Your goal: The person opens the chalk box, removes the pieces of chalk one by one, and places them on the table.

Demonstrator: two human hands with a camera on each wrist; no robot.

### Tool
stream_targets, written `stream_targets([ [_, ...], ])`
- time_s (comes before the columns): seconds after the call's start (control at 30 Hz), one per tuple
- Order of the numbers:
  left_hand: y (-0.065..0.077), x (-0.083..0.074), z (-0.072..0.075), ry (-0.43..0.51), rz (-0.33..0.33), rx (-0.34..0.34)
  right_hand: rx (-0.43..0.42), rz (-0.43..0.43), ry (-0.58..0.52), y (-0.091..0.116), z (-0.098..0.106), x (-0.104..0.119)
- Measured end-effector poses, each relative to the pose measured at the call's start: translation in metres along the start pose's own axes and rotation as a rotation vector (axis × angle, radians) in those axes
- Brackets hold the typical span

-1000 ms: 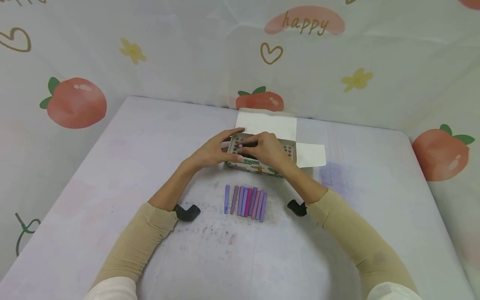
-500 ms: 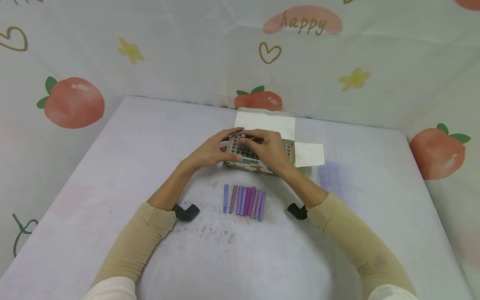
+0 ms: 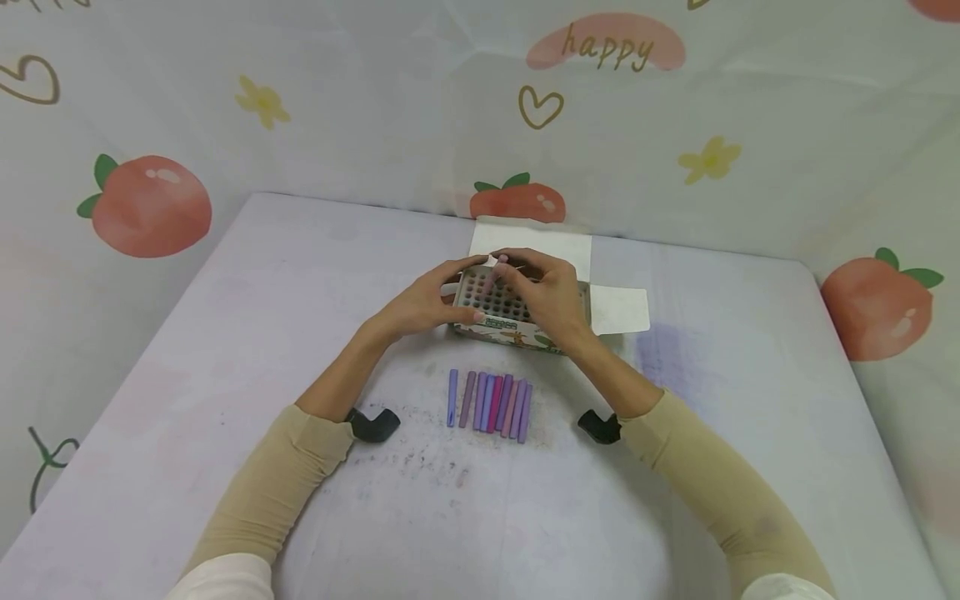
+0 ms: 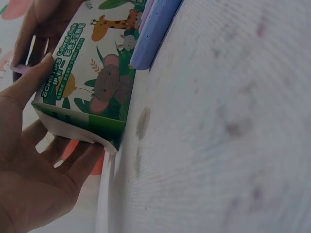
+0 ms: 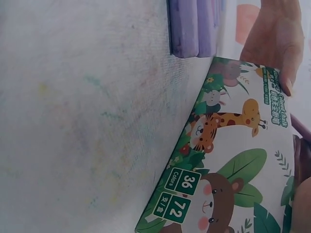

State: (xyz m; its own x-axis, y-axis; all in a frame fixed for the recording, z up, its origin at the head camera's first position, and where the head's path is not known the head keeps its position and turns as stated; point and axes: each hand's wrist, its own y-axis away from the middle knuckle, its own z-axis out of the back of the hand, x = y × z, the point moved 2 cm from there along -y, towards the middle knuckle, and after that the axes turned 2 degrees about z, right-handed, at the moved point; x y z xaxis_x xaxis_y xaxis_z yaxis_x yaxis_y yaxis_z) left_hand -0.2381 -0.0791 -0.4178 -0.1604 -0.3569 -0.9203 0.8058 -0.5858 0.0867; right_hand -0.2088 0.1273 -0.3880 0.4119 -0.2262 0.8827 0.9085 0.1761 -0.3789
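A chalk box [image 3: 525,335], printed with animals, stands with its lid raised, showing a top full of round holes. My left hand [image 3: 416,307] grips its left end, thumb on the front edge; the left wrist view shows the other fingers [image 4: 80,165] against the end flap. Over the holes, my right hand [image 3: 553,292] pinches a pinkish-purple chalk stick [image 3: 492,275], which leans and stands well up from the box top. Several loose chalk sticks in blue, purple and magenta [image 3: 495,404] lie side by side in front of the box. Two purple sticks [image 5: 185,29] appear large in the right wrist view.
The box's white lid [image 3: 536,237] stands up behind it, and a side flap [image 3: 621,310] sticks out to the right. Chalk dust and a blue-purple smudge [image 3: 663,362] mark the white tabletop [image 3: 480,517]. A printed cloth backdrop [image 3: 360,108] rises behind.
My right hand has lifted the chalk stick up out of the holes and moved slightly right and back. The left hand stays on the box; the loose sticks have not moved.
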Motion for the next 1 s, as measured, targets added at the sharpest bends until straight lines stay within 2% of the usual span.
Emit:
stream_targets([
  [0.3, -0.001, 0.001, 0.0, 0.015, -0.013, 0.006, -0.003, -0.056, -0.065, 0.01, 0.006, 0.009],
  [0.57, -0.002, 0.002, 0.0, 0.022, -0.021, -0.002, 0.024, -0.107, -0.051, 0.022, 0.015, 0.012],
  [1.0, -0.001, 0.003, 0.001, 0.02, -0.012, 0.008, 0.054, -0.131, -0.078, 0.041, 0.029, 0.013],
])
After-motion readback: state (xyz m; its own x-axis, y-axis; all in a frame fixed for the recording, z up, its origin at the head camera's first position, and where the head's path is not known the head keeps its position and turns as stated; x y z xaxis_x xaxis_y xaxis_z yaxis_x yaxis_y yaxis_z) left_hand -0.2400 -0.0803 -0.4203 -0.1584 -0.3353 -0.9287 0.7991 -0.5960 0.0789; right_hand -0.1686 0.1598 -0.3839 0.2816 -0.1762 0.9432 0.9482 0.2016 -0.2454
